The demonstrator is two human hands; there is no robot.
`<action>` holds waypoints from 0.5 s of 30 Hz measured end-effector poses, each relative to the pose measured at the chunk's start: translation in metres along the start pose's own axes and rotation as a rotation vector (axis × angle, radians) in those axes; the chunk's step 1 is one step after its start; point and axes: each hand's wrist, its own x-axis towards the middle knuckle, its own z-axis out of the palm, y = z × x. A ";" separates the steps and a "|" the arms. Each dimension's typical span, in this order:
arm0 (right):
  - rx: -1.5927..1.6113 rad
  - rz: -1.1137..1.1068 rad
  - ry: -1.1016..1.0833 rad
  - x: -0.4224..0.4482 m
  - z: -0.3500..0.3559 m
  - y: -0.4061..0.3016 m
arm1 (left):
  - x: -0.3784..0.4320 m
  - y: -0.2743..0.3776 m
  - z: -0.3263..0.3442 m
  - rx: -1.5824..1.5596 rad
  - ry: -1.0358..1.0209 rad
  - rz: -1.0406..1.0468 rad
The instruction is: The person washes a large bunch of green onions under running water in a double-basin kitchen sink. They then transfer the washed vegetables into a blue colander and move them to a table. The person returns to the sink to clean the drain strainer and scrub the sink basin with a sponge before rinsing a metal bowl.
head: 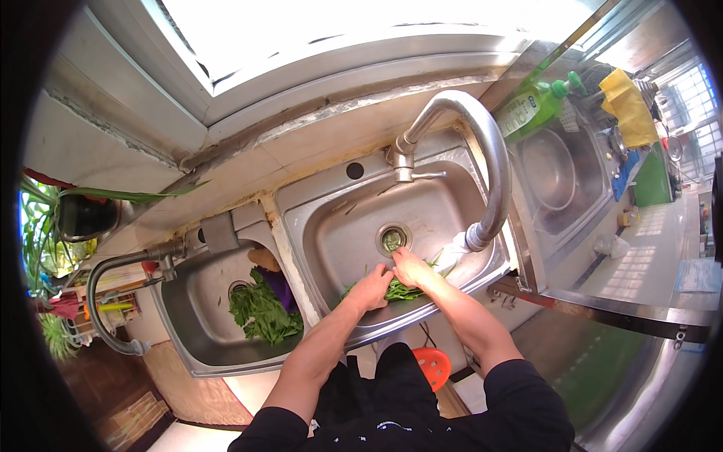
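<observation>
In the right-hand stainless steel sink basin (350,243), my left hand (371,287) and my right hand (408,266) are close together over long green leafy stems (402,291). Fingers of both hands touch the greens, but whether either hand grips them is hard to tell. Just beyond my right fingertips is the drain strainer (393,239), with green bits in it. A curved metal faucet (494,169) arches over the basin's right side. Bunched leafy greens (265,313) lie in the left basin (195,316), beside something purple (281,289) and a brown item (263,260).
A second faucet (96,305) bends over the left basin's outer side. At the upper right stands a green pump bottle (528,110) near a hanging yellow cloth (628,107). An orange-red perforated stool top (434,367) shows below the sink. Potted plants (87,214) stand at far left.
</observation>
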 end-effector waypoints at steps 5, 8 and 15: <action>0.165 0.001 -0.329 -0.014 0.008 0.001 | -0.005 0.006 -0.005 -0.023 0.128 0.039; 0.320 0.110 -0.569 -0.015 -0.022 -0.006 | 0.000 0.005 -0.002 0.036 0.030 -0.020; 0.285 0.249 0.128 -0.018 -0.046 0.054 | 0.018 0.010 0.000 0.206 -0.244 -0.239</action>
